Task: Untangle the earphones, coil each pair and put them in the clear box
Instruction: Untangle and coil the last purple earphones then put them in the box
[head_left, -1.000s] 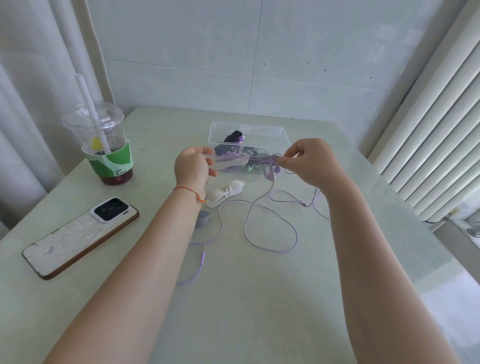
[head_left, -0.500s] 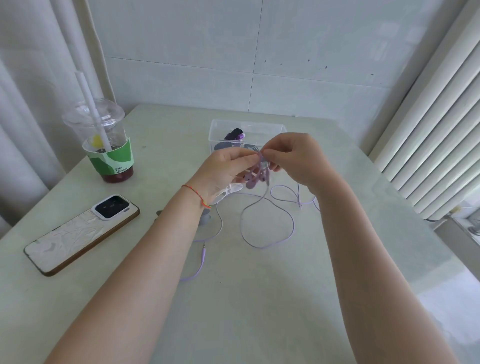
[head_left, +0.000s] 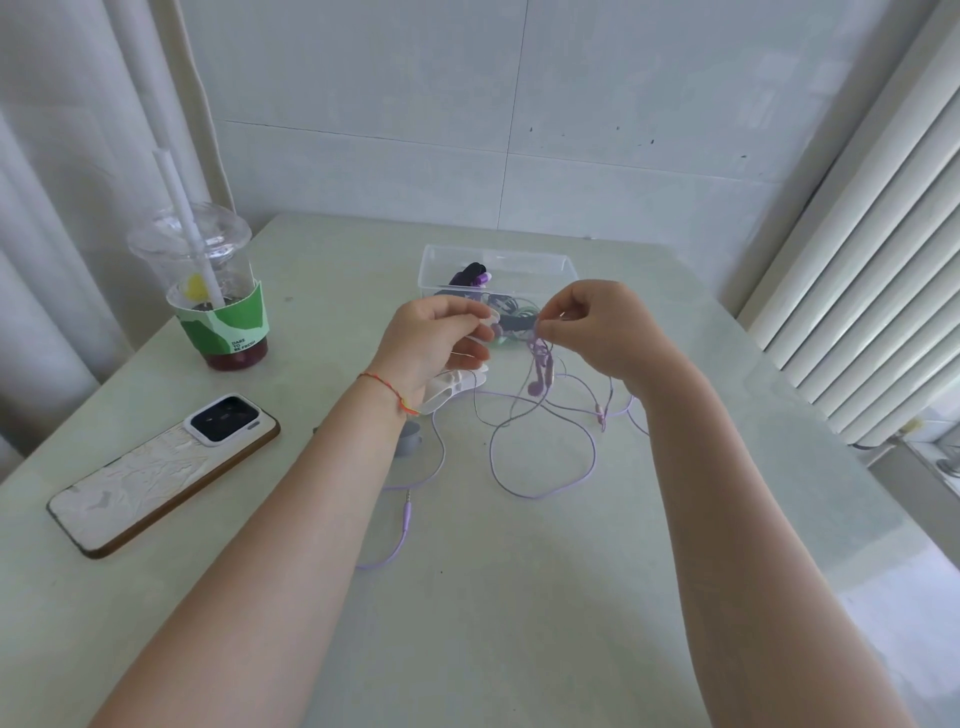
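Note:
A pair of lilac earphones (head_left: 540, 470) lies in loose loops on the pale table, its jack (head_left: 408, 512) toward the near left. My right hand (head_left: 597, 327) pinches the cable above the table, and the two earbuds (head_left: 540, 382) dangle just under its fingertips. My left hand (head_left: 434, 343), a short gap to the left, has thumb and fingers curled together on a strand of the same cable. Behind both hands stands the clear box (head_left: 519, 257), holding dark and purple coiled earphones.
An iced drink cup (head_left: 218, 291) with a straw stands at the far left. A phone (head_left: 161, 470) lies face down at the near left. A white object (head_left: 452, 392) and a small grey piece (head_left: 408, 441) lie under my left wrist. A radiator runs along the right.
My hands came together over the cable half a second ago and have now drawn a little apart. The earbuds now hang from my right fingertips.

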